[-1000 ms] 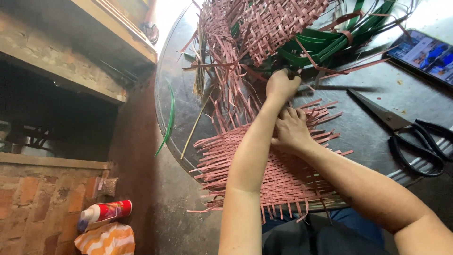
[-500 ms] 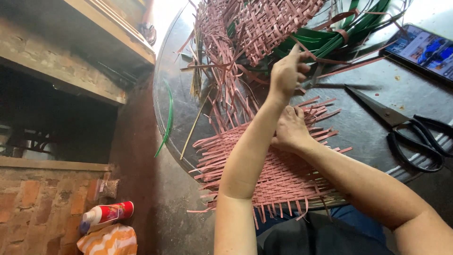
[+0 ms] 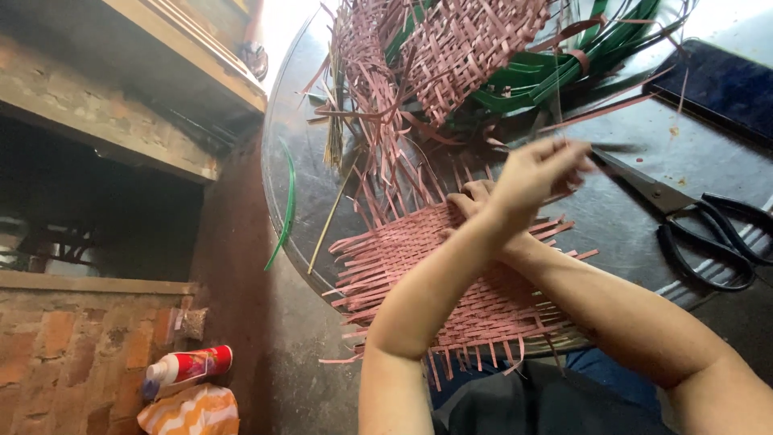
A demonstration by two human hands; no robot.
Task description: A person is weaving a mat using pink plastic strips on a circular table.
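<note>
Two hands crossed over a half-woven pink mat on the round dark bench.

The pink woven mat lies flat at the near edge of the bench, its loose strip ends sticking out all round. Behind it sits a heap of finished pink weaving with green strips. The left hand is raised over the mat's far edge, fingers closed together, pinching what looks like a thin pink strip, though blur hides it. The right hand is tucked beneath the left wrist, pressed flat on the weave, fingers mostly hidden. Black scissors lie open just beside the arms. Risk, I'd say: a sharp tug could lift the unlocked strips, and a sweeping forearm could catch those blades.
</note>
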